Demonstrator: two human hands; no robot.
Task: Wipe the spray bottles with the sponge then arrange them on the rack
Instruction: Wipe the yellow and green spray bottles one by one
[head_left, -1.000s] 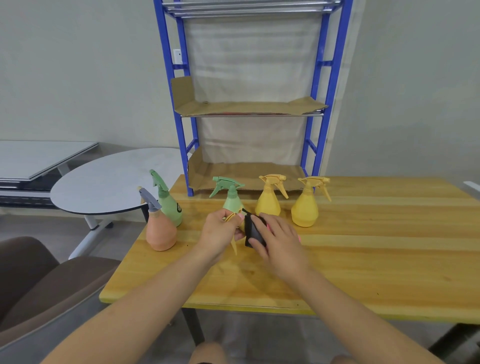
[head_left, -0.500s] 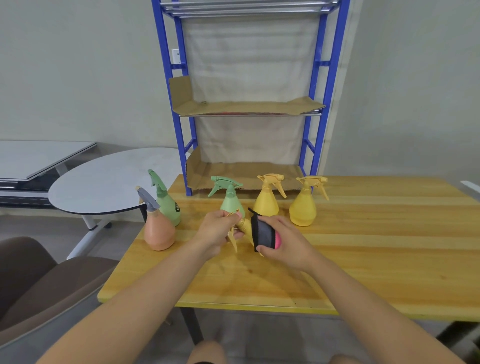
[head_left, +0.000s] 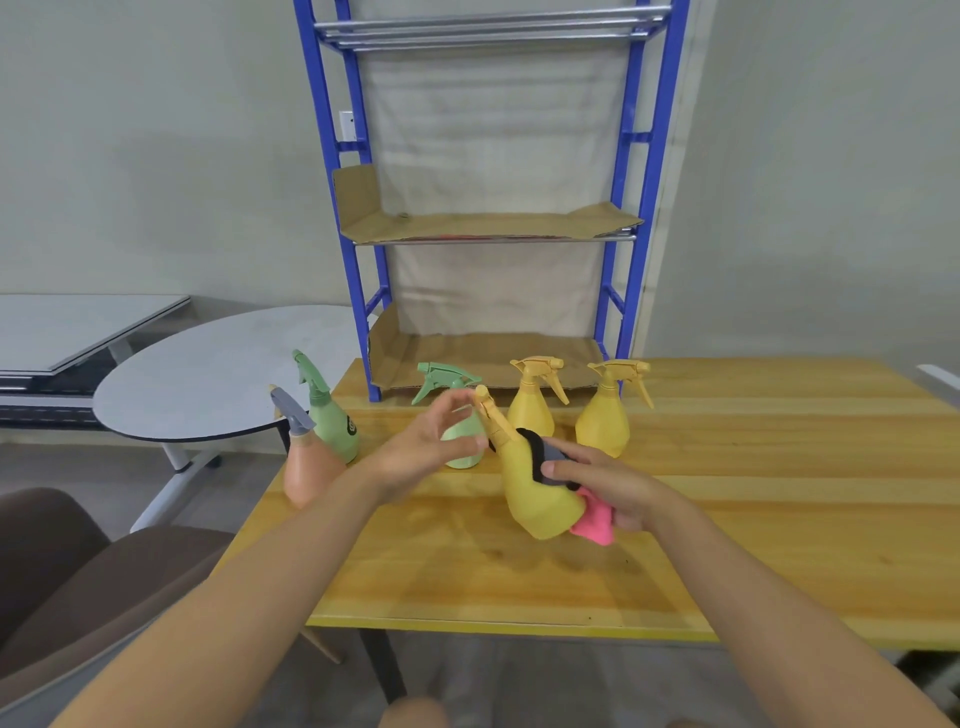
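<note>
A blue metal rack (head_left: 618, 218) stands at the far edge of a long wooden table (head_left: 753, 519), its two lower shelves lined with brown cardboard (head_left: 483, 226) and bare of bottles, so none has been put away yet. Along the table's far side five spray bottles wait: a peach bottle (head_left: 306, 467) and a dark green bottle (head_left: 332, 421) at the left corner, a pale green bottle (head_left: 457, 415) partly hidden behind the hands, then two yellow bottles (head_left: 530, 410) (head_left: 605, 421) side by side near the rack's foot. A sixth, the held yellow bottle (head_left: 540, 493), is tilted in the air above the table with its nozzle pointing up and away. The right hand (head_left: 613, 486) presses a dark and pink sponge (head_left: 592, 519) around the bottle's body, fingers curled over it, carrying most of the weight. The left hand (head_left: 421, 447) is loosely cupped at the trigger head, fingers spread; whether it truly grips or only steadies cannot be told. The likely trouble is a slip: a smooth bottle pinched through a soft sponge, with so light a hold at the top, could twist free and knock the pale green bottle just behind it. A careless squeeze on the trigger might also spray, should the bottle hold liquid.
</note>
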